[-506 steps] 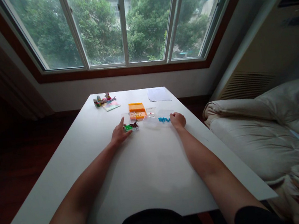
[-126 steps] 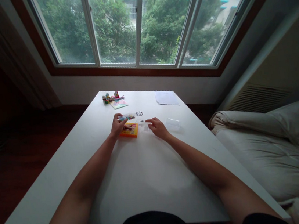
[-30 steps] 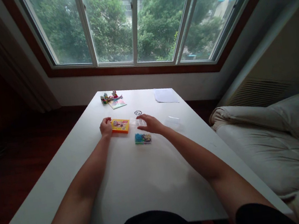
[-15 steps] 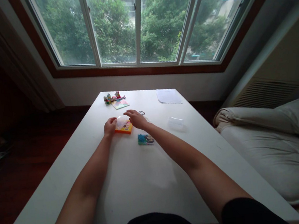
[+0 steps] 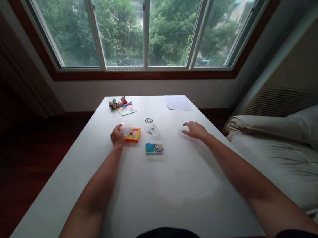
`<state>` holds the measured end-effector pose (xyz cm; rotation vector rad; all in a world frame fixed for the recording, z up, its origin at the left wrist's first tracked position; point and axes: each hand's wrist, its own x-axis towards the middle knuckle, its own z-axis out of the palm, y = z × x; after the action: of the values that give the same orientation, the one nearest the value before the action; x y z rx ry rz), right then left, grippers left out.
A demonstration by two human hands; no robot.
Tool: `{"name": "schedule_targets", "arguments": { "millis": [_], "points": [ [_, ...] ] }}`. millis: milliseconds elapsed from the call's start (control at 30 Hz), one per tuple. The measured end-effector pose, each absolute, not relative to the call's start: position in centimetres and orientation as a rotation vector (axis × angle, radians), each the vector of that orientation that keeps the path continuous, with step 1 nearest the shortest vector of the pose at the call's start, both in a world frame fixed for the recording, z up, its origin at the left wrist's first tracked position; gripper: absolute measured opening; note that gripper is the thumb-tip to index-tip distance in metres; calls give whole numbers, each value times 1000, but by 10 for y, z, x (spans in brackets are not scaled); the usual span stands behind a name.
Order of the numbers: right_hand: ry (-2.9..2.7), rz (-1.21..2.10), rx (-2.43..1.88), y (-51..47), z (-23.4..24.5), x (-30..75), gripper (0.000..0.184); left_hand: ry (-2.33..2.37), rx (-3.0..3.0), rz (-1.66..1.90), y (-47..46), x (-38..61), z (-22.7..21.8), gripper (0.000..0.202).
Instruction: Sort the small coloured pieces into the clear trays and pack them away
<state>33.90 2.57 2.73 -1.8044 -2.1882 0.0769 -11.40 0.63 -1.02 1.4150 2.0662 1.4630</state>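
Note:
My left hand (image 5: 117, 135) is closed on a clear plastic container (image 5: 126, 129), whose exact shape is hard to make out. It is held over the left part of an orange and yellow box (image 5: 133, 135). Off to the right, my right hand (image 5: 196, 130) has its thumb and fingers around a clear plastic box (image 5: 181, 129) on the table, covering much of it. Between the hands lies a clear case (image 5: 154, 148) filled with small blue, teal and pale pieces. Just beyond it, another small clear plastic piece (image 5: 154, 130) rests on the table.
The white table (image 5: 157, 190) stands before a window. At its far left are small colourful figures (image 5: 117, 102) and a pastel card (image 5: 127, 110). White paper sheets (image 5: 178, 102) lie at the far right, and a dark ring-shaped item (image 5: 148, 120) near the middle. A pale sofa (image 5: 269, 147) borders the right side.
My right hand has moved right, from above the orange and yellow box to the clear plastic box. My left hand stays beside the orange and yellow box, still holding clear plastic.

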Motion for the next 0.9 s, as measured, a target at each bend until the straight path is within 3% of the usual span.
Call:
{"name": "schedule_targets", "arguments": {
  "millis": [167,333,467,633,900],
  "points": [
    [-2155,207,-1899,9,16,351,51,2117,1416,1477,6,-113,-10,39],
    [-2060,169,-1843,0,29,322,46,2133,1397,1487,7,-114,-11,41],
    [-1919,-2,-1620,-12,52,275,47,2103,1420,1484,8,-113,-12,40],
    [-2106,117,-1282,-29,65,185,52,2042,1472,1521,8,-113,-10,39],
    [-2120,172,-1585,-15,50,86,61,2044,1447,1518,8,-109,-8,37]
  ]
}}
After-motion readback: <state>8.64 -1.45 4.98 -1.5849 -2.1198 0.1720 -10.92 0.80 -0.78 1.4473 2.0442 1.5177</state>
